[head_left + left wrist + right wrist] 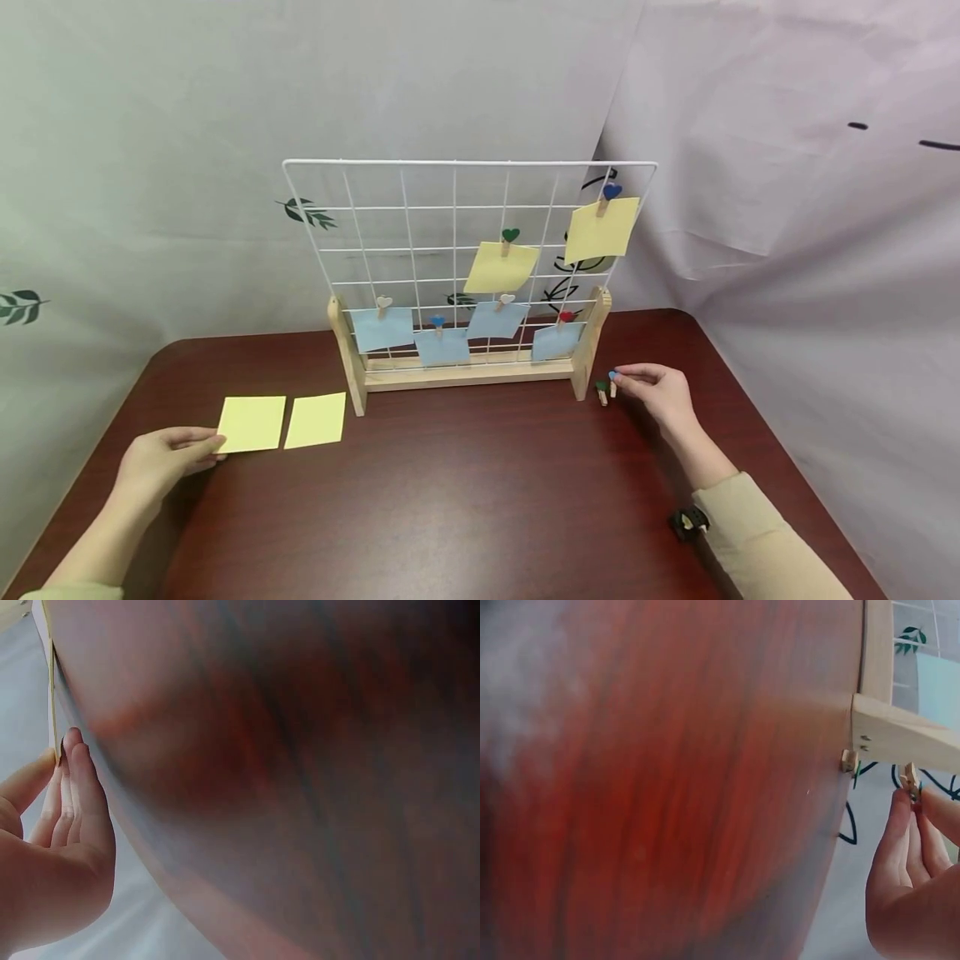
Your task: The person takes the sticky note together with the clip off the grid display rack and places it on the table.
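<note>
Head view: the left hand (161,458) pinches the corner of a yellow note (252,423) lying on the worktop (465,492); the right hand (660,393) pinches a blue-tipped peg (612,382) beside the grid stand (468,275).

Left wrist view: fingertips (71,742) and thumb nip the note's edge.

Right wrist view: fingers grip the peg (910,780) near the stand's wooden foot (900,735).

Fabric-draped studio corner (787,167), wooden table (465,500)

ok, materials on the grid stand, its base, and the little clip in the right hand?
White wire grid panel: looks like painted or coated metal, thin rigid rods. Pale wooden base frame: unfinished light wood, grain visible. Small blue-headed clip, pinched by the right hand: apparently a wooden peg; head material unclear. Dark red-brown table: glossy wood-look, possibly veneer.
</note>
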Motion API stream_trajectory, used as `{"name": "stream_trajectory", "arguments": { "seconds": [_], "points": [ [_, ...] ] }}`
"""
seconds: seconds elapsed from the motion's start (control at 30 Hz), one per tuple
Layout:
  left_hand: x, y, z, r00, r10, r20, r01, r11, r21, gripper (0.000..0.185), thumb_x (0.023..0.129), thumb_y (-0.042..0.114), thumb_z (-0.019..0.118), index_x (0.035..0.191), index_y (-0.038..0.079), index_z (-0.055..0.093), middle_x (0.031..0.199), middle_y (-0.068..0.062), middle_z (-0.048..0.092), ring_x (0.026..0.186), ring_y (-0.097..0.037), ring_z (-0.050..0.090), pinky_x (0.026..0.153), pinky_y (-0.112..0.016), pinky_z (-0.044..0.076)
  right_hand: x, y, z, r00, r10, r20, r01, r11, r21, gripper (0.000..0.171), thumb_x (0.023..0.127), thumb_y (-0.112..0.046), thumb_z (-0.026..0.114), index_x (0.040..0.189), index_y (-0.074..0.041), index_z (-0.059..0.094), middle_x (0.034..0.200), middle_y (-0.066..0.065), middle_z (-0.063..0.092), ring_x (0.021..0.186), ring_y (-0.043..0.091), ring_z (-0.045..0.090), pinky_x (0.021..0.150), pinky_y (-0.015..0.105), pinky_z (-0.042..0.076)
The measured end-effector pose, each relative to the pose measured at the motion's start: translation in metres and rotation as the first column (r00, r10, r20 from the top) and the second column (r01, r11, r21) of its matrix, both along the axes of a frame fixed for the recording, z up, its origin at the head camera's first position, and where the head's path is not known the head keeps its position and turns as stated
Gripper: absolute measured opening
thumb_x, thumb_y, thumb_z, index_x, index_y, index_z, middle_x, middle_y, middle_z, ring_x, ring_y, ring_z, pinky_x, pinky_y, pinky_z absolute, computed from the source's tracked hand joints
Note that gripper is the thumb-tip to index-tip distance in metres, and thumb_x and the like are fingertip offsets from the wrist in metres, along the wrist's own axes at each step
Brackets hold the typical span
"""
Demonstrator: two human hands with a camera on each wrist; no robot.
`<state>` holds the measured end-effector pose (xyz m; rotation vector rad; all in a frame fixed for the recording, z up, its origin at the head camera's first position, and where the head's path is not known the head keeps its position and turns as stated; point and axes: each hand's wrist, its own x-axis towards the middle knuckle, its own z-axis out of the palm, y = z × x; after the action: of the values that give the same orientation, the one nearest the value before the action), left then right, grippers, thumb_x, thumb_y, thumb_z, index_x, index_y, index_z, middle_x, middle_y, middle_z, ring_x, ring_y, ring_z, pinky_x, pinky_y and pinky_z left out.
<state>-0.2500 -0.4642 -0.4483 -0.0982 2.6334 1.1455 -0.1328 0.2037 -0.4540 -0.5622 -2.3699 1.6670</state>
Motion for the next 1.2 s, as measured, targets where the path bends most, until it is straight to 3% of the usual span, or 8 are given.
{"name": "stream_trajectory", "arguments": {
  "seconds": [0.27,0.6,0.87,1.2],
  "points": [
    [-0.001,0.001,0.001,0.999,-0.040,-0.009,0.040,0.997,-0.062,0.052,0.104,0.026,0.070,0.127,-0.021,0.065,0.087,-0.007,0.083,0.069,-0.002,0.076,0.063,-0.011,0.055,-0.003,0.008,-0.005,0.998,0.030,0.060,-0.030,0.999,0.010,0.038,0.097,-0.011,0.078,0.126,0.013,0.071,0.086,-0.016,0.079,0.076,-0.008,0.071,0.074,0.016,0.060],
    [0.001,0.004,0.004,0.991,-0.079,-0.109,0.056,0.979,-0.198,0.048,0.101,0.031,0.073,0.122,-0.012,0.072,0.085,-0.008,0.083,0.065,0.001,0.073,0.063,-0.009,0.041,-0.002,0.015,-0.012,0.988,0.032,0.149,-0.043,0.997,0.068,0.038,0.098,-0.014,0.078,0.125,0.011,0.072,0.083,-0.010,0.080,0.073,-0.007,0.070,0.071,0.015,0.057],
    [0.001,0.004,0.005,0.984,-0.097,-0.153,0.056,0.966,-0.252,0.047,0.100,0.035,0.074,0.120,-0.008,0.075,0.086,-0.010,0.083,0.064,0.005,0.069,0.063,-0.013,0.039,-0.003,0.016,-0.017,0.989,0.020,0.145,-0.029,0.998,0.061,0.038,0.097,-0.013,0.078,0.125,0.012,0.072,0.086,-0.007,0.082,0.073,-0.008,0.070,0.069,0.015,0.058],
    [0.000,0.003,0.005,0.984,-0.100,-0.148,0.058,0.962,-0.268,0.047,0.098,0.036,0.075,0.118,-0.007,0.076,0.082,-0.008,0.083,0.064,0.006,0.066,0.064,-0.016,0.041,-0.006,0.013,-0.019,0.991,-0.006,0.136,-0.022,0.980,0.200,0.031,0.095,-0.013,0.081,0.118,0.007,0.077,0.098,0.011,0.084,0.074,-0.011,0.063,0.070,0.015,0.053]
  ]
}}
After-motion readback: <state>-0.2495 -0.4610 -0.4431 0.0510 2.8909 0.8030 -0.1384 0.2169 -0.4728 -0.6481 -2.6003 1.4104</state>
